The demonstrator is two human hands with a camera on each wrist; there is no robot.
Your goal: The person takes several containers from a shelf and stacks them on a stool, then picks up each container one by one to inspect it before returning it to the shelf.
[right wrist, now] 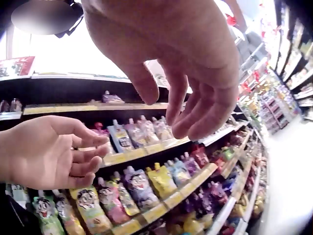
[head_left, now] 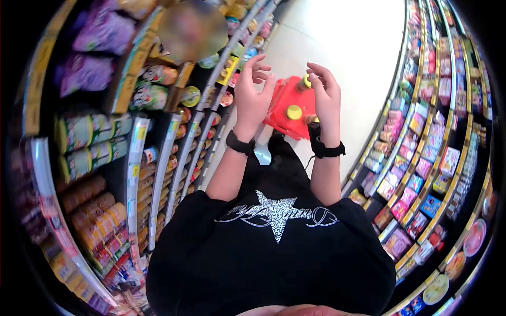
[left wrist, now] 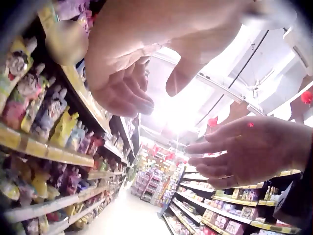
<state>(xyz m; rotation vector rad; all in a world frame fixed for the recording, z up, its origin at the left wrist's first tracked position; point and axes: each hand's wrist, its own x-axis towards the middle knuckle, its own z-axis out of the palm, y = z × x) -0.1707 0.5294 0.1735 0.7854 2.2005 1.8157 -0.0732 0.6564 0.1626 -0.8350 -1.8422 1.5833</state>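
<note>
Both bare hands are raised in front of the body, apart and holding nothing. My left hand point(head_left: 253, 102) has its fingers loosely bent, with the palm turned inward. Opposite it, my right hand point(head_left: 328, 100) has relaxed, slightly bent fingers. In the head view a red plastic object point(head_left: 284, 108) lies below and between the hands, partly hidden by them. On it is a yellow-lidded container point(head_left: 293, 112), with another yellow lid point(head_left: 305, 81) close to the right fingers. Each wrist view shows both hands with a gap between them.
Store shelves line both sides of a pale-floored aisle point(head_left: 337, 42). Purple packets point(head_left: 103, 31) and green-labelled containers point(head_left: 95, 131) fill the left shelves. Boxed goods point(head_left: 416, 184) line the right. Spouted drink pouches point(right wrist: 139, 186) stand near the hands in the right wrist view.
</note>
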